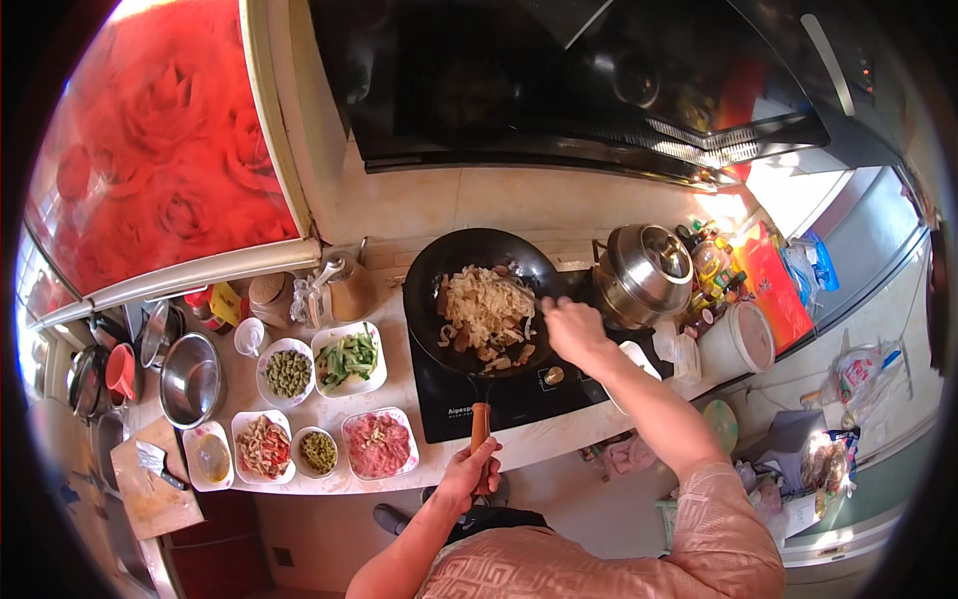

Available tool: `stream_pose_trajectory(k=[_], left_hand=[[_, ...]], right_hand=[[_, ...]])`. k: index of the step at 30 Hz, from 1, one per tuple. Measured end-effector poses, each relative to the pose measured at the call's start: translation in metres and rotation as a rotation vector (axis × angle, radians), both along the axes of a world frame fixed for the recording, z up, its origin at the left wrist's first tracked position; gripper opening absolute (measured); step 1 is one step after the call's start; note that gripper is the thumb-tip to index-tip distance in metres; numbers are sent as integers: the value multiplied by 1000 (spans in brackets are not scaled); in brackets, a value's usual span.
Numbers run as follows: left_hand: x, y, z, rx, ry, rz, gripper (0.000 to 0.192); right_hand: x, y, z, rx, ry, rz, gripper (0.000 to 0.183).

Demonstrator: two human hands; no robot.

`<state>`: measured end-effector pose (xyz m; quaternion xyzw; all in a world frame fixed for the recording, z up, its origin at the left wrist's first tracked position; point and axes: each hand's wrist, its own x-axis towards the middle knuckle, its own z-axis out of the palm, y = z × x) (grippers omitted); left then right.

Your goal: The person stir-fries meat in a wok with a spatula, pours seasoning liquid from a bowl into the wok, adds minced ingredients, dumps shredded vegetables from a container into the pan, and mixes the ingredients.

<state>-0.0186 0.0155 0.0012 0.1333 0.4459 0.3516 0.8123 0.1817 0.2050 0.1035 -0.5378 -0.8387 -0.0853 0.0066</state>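
Note:
My left hand (pixel 470 470) is wrapped around the brown wooden handle (pixel 480 427) of a black wok (pixel 426 258). The wok sits on the left part of a black cooktop (pixel 441 412). Inside it lies a heap of pale shredded food (pixel 483 303) with some darker reddish-brown slices. My right hand (pixel 575 328) is closed at the wok's right rim, gripping a cooking utensil (pixel 528 290) that looks like a metal spatula. Its blade is blurred and partly among the food.
A lidded steel pot (pixel 636 281) stands right of the wok. Left are dishes of raw meat (pixel 378 442), green vegetables (pixel 349 361) and chopped greens (pixel 286 373). A cleaver (pixel 159 463) lies on a cutting board (pixel 135 490). The range hood (pixel 479 97) hangs above.

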Motion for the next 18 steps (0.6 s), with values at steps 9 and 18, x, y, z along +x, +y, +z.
stream_pose_trajectory(k=[9, 18], left_hand=[[2, 0, -7, 16, -18, -30, 35], [2, -2, -3, 5, 9, -13, 37]], right_hand=[[-25, -22, -34, 64, -61, 113, 18], [-30, -37, -20, -90, 51, 69, 31]])
